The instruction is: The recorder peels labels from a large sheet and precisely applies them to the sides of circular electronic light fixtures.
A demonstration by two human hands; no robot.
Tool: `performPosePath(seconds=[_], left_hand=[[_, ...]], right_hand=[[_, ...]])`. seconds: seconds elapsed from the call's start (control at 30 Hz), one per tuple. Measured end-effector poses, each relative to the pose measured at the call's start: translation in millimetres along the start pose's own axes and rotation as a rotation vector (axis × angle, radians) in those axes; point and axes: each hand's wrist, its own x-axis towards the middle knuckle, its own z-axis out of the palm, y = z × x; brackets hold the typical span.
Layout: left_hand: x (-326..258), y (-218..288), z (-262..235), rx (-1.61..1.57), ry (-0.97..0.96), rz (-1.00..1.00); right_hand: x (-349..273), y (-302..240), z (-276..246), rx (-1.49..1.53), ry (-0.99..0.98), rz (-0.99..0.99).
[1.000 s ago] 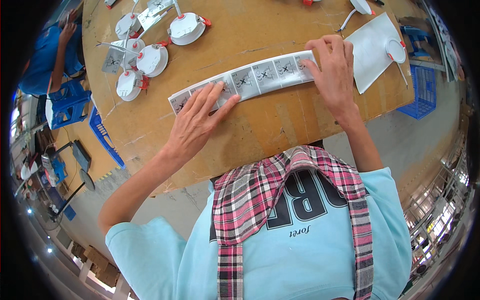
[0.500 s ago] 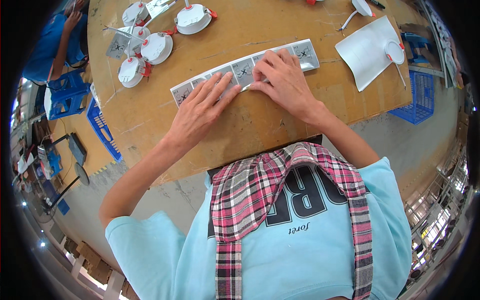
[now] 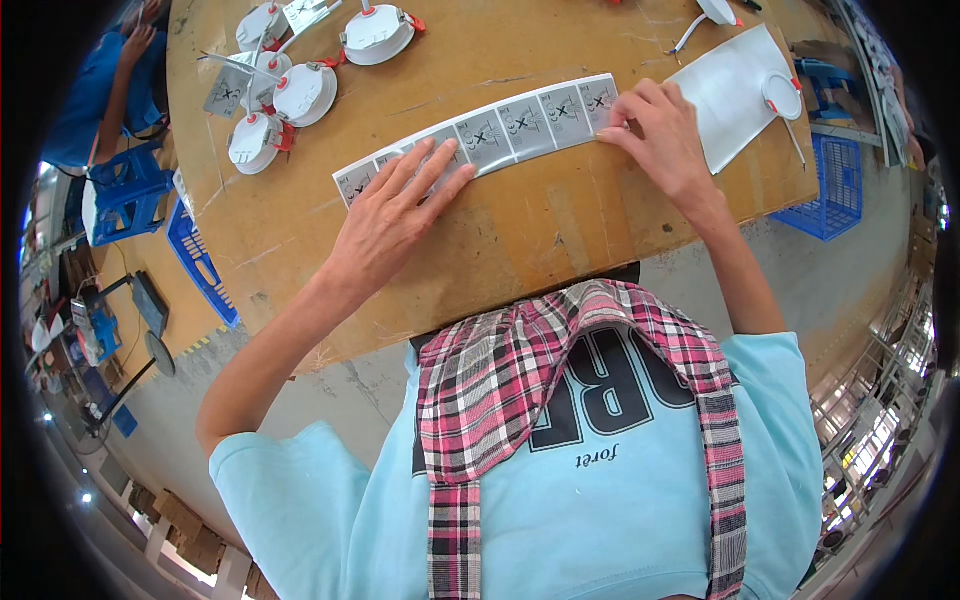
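- Farthest left, white round lamp housings (image 3: pixel 287 95) cluster near the table's (image 3: pixel 500 240) far left corner.
- Left hand (image 3: pixel 390 215) lies flat, fingers spread, pressing the label strip's (image 3: pixel 500 130) left end.
- Right hand (image 3: pixel 665 140) pinches the strip's right end with bent fingertips.
- White sheet (image 3: pixel 725 90) lies just beside, toward the right edge.

- Brown, scuffed worktop (image 3: pixel 520 235).
- Lying across it: a long strip of grey labels (image 3: pixel 500 130).
- At far left: round white lamps (image 3: pixel 300 90) with orange clips.
- At right: a white sheet (image 3: pixel 725 95).
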Motion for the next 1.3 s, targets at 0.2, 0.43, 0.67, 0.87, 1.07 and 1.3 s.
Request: performPosePath(seconds=[0.2, 0.43, 0.67, 0.87, 1.07, 1.3], left_hand=[[3.9, 2.7, 0.8, 0.026, 0.015, 0.049], [5.5, 8.1, 2.6, 0.049, 0.031, 0.045], [-1.0, 7.9, 4.9, 0.101, 0.033, 0.028], [5.4, 19.2, 7.0, 0.111, 0.058, -0.016], [-6.6, 27.3, 14.1, 0.164, 0.110, -0.070], [-79.6, 20.5, 8.2, 0.169, 0.023, -0.248]], right_hand=[[-15.8, -36.2, -5.7, -0.181, 0.275, -0.203], [-18.1, -65.6, 41.2, -0.076, 0.018, -0.601], [-31.0, -13.0, 8.1, -0.245, 0.009, -0.529], [-34.1, -21.2, 14.1, -0.231, 0.019, -0.474], [-35.1, -22.2, 7.0, -0.226, 0.031, -0.483], [-37.7, -20.6, 10.1, -0.214, 0.003, -0.475]])
